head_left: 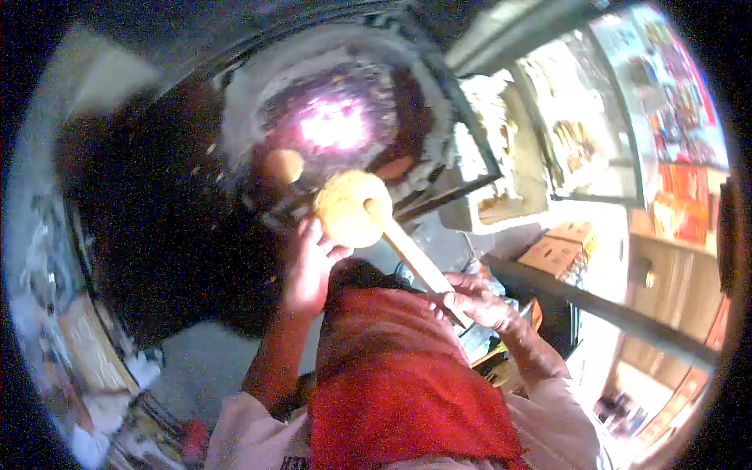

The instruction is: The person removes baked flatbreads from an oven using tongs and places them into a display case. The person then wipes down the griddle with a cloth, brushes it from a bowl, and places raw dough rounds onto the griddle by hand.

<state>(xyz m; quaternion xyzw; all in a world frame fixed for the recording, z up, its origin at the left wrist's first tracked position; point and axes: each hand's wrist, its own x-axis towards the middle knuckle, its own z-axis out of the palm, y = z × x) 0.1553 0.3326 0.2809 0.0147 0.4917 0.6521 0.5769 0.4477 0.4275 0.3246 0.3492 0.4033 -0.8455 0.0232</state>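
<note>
A round, yellowish-brown flat piece (pixel 345 207), which looks like bread, is held up in front of the glowing pit. My left hand (pixel 310 266) touches its lower left edge with the fingertips, fingers apart. A pale wooden handle (pixel 415 258) slants from the piece down to the right, and my right hand (pixel 474 301) is closed around its lower end. The handle's upper end meets the right side of the piece. Behind them, a smaller round piece (pixel 283 166) lies at the near side of the pit.
A round pit (pixel 243 102) with a bright pinkish glow (pixel 335 125) lies ahead, dark surface around its left. Glass-sided cases (pixel 576 117) stand at the right, with cardboard boxes (pixel 556 249) below them. A metal bar (pixel 603 301) crosses the right side. Cluttered items lie far left.
</note>
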